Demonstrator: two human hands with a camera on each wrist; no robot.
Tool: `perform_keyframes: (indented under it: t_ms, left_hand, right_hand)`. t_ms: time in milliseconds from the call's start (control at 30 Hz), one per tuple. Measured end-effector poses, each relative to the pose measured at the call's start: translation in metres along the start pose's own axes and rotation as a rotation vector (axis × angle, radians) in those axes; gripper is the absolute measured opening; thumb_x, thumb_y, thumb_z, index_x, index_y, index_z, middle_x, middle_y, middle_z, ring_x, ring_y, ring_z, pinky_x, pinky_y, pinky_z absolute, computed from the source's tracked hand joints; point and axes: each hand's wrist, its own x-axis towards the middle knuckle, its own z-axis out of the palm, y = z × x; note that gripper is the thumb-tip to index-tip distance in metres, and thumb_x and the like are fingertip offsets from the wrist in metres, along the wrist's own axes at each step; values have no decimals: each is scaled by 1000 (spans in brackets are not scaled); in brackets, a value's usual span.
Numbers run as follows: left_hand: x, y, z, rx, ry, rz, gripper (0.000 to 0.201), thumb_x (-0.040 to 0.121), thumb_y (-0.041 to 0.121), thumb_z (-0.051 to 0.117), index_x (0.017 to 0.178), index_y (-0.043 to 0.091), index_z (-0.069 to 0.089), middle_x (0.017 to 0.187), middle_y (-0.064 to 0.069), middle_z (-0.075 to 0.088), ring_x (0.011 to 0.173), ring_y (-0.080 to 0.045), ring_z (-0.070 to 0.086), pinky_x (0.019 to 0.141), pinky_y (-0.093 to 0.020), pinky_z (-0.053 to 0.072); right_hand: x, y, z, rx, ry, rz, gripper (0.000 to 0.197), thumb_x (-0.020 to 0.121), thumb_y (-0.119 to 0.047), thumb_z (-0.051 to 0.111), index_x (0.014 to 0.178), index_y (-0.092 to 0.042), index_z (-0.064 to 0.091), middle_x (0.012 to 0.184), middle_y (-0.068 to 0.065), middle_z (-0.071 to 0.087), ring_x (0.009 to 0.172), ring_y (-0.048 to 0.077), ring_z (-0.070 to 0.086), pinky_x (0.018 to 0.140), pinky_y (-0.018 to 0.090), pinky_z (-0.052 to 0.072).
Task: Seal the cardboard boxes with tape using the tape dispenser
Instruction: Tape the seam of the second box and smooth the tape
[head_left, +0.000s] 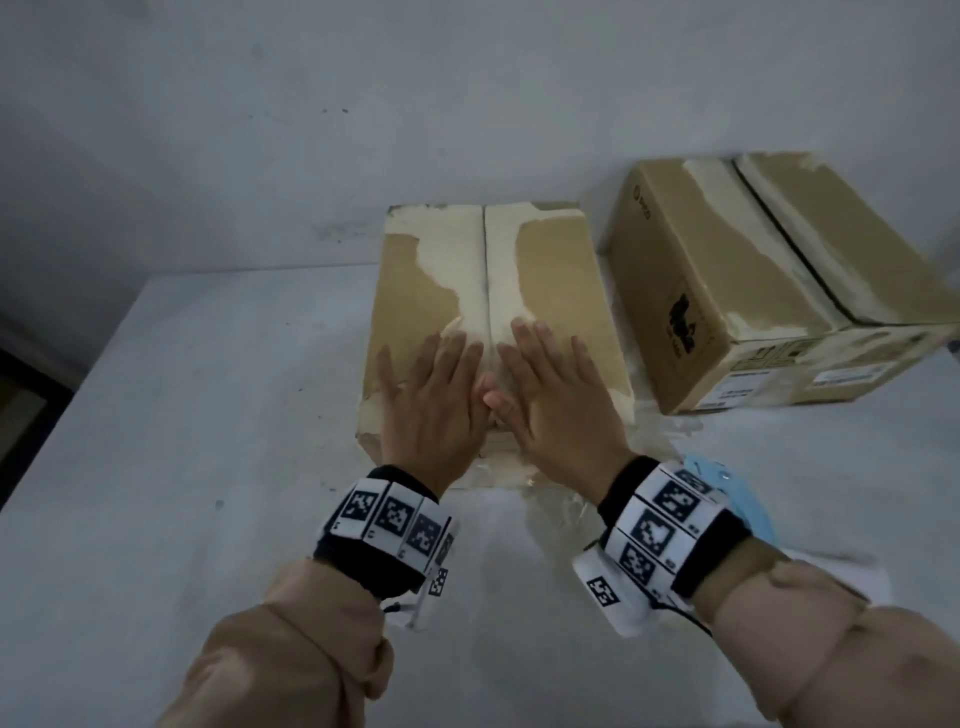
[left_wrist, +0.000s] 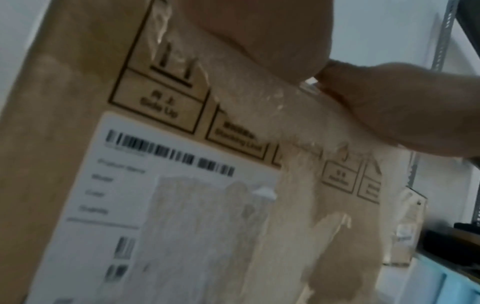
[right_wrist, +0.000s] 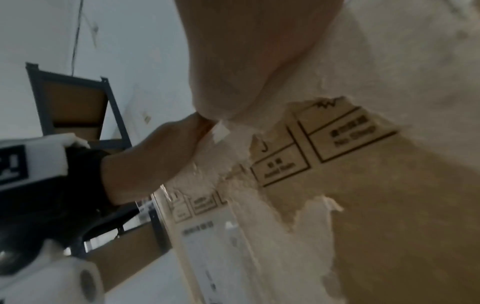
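From the head view, both the left hand (head_left: 434, 400) and right hand (head_left: 550, 395) lie flat, fingers straight, on the near box (head_left: 561, 270), either side of its centre seam, gripping nothing; right of it, a second box (head_left: 727, 291) looks unsealed

Both wrist views show only that box's torn, labelled side; no dispenser is clearly visible, so taping seems still ahead

Dim, flat, bluish light with weak shadows; all views soft, both wrist views blurred, head-view edges bent.
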Motion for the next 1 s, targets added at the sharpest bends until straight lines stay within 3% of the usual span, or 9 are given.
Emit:
perform_keyframes:
  t_ms: [100,267,367,533,700,767,867,933,1000]
  left_hand:
    - [-4,-9,9,42,163,154,54,100,30,19,100,13,70,105,-2,72,106,-21,65,96,-54,31]
    - [-9,-25,19,179,222,357,55,100,42,17,110,11,61,110,-5,70,102,-22,67,96,-51,35]
    - [-12,-33,20,224,181,413,57,99,47,13,119,10,52,118,-6,67,106,-21,65,94,-43,39]
    - [-17,-40,20,170,174,412,55,96,51,26,124,10,50,123,-6,63,112,-21,62,89,-37,51]
    - [-21,-47,14,208,155,463,54,95,49,26,127,10,46,128,-6,60,116,-21,59,98,-37,39]
    - [-19,-44,7,179,102,443,64,90,57,27,123,9,53,126,-6,62,114,-22,60,97,-36,35]
    - [-14,-27,0,6,104,291,71,87,68,26,102,12,67,112,-4,69,102,-21,66,86,-34,39]
    - [-12,-20,1,23,134,242,63,87,68,26,96,16,58,104,-1,69,94,-20,66,79,-34,39]
    - [-12,-23,6,79,132,263,58,89,65,23,104,17,51,107,-1,68,94,-20,65,78,-34,39]
  right_hand:
    - [-4,4,4,-70,18,-13,80,94,-54,0,124,-2,54,133,17,52,124,33,48,99,54,37]
    - [-8,14,7,-138,-30,-71,79,93,-58,10,118,-1,58,123,19,60,112,34,58,89,48,48]
    - [-15,25,10,-206,-37,-93,72,94,-55,16,118,-2,58,124,18,59,112,32,59,89,46,48]
    - [-26,33,7,-225,7,-78,65,94,-57,18,124,-11,52,128,13,58,115,31,57,95,46,38]
    - [-33,41,6,-208,2,-99,61,92,-57,24,128,-14,48,132,12,55,117,30,54,98,44,34]
    - [-32,39,2,-174,-23,-84,67,90,-60,21,126,-13,52,132,12,55,118,31,54,99,42,30]
    - [-24,31,-5,-110,-30,-31,73,88,-65,16,117,-13,59,126,11,59,115,31,55,95,39,26]
    - [-21,30,-7,-128,-23,-19,72,90,-63,12,110,-14,61,119,11,62,108,30,57,89,37,28]
    - [-24,39,-6,-164,-21,-50,68,91,-61,12,116,-16,58,122,11,61,111,29,53,89,38,29]
